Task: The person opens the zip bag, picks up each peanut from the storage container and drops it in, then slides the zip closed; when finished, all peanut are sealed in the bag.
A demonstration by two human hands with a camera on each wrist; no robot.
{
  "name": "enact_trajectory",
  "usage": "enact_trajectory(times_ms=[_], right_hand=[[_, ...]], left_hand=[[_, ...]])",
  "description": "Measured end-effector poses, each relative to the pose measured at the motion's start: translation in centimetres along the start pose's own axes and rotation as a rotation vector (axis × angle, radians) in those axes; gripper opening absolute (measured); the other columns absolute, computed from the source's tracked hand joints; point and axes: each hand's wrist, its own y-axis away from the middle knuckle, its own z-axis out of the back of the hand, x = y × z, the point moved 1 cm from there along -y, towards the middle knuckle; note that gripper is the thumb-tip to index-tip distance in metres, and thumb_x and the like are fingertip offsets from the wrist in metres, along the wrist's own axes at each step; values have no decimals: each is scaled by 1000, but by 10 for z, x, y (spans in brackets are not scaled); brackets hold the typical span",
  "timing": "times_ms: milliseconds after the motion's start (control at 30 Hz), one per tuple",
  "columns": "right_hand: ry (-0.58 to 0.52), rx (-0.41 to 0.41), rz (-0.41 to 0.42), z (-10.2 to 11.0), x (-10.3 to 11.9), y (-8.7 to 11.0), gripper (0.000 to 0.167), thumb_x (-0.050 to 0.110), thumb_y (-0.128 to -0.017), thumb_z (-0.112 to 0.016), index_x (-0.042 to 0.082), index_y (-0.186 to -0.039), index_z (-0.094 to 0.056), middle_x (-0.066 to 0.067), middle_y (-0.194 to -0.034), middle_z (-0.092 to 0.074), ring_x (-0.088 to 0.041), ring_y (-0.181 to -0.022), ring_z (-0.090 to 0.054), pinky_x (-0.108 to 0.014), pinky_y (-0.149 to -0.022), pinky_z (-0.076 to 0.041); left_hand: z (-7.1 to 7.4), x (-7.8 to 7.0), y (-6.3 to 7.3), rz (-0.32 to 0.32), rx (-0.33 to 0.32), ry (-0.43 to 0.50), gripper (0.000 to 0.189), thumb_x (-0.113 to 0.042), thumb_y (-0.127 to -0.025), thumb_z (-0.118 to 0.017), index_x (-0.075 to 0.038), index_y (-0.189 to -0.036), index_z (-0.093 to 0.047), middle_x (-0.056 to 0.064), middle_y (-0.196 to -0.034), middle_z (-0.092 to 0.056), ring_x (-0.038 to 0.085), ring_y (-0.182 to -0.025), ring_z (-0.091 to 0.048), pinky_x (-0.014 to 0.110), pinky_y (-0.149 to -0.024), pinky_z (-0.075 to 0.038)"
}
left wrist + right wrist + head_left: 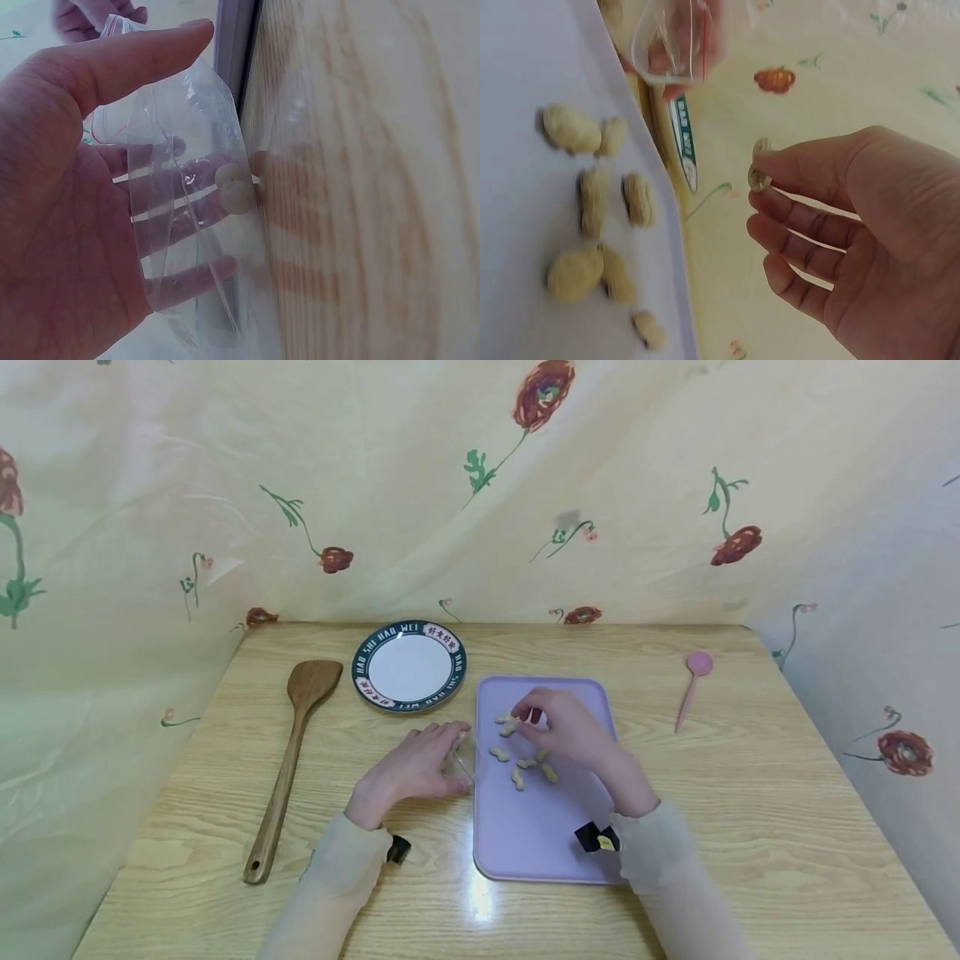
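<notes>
My left hand point(412, 768) holds a clear zip bag point(199, 97) between the thumb and the fingers, low over the table beside the tray's left edge. Inside the bag, one peanut point(235, 191) shows near the bottom. A red line runs along the bag's mouth. Above the lilac tray point(525, 847), my right hand point(566, 731) pinches a peanut point(760, 177) between thumb and forefinger. Several more unshelled peanuts point(594, 202) lie loose on the tray, below and left of that hand in the head view.
Behind the left hand sits a white plate point(410, 667) with a dark lettered rim. A wooden spatula point(288, 760) lies at the left, and a small pink spoon point(698, 665) at the right. Flowered cloth point(420, 485) hangs behind the wooden table point(765, 843).
</notes>
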Motion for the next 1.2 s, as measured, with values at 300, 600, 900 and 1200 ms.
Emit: enact_trajectory(times_ms=[300,600,900,1200], right_hand=[[28,116,52,-20,24,0,14,9,-90,-73,10,-104,-73,5,-95,-66,-12,-85,-59,-29,-75,-52],[59,182,73,-34,32,2,17,3,-89,-73,11,-104,-75,5,-99,-66,-9,-87,-61,-27,-75,-52],[70,179,108,-40,34,1,20,0,-87,-73,14,-101,-75,6,-99,-64,-10,-89,-60,-30,-78,-52],[73,183,101,-42,37,0,21,0,-87,-73,9,-106,-74,-1,-102,-66,-17,-92,-62,-34,-82,-52]], left_hand=[[-1,0,0,-25,-13,-28,81,-39,-81,-79,-12,-147,-42,5,-137,-57,24,-124,-51,49,-107,-36],[-2,1,0,-23,3,-14,82,-39,-81,-79,-12,-149,-41,5,-140,-55,23,-124,-51,50,-107,-36],[1,2,0,-21,-4,-20,82,-39,-82,-79,-12,-149,-40,6,-137,-56,23,-123,-51,49,-107,-36],[2,1,1,-15,-3,-35,81,-41,-82,-78,-12,-149,-40,6,-139,-56,25,-126,-50,50,-108,-35]])
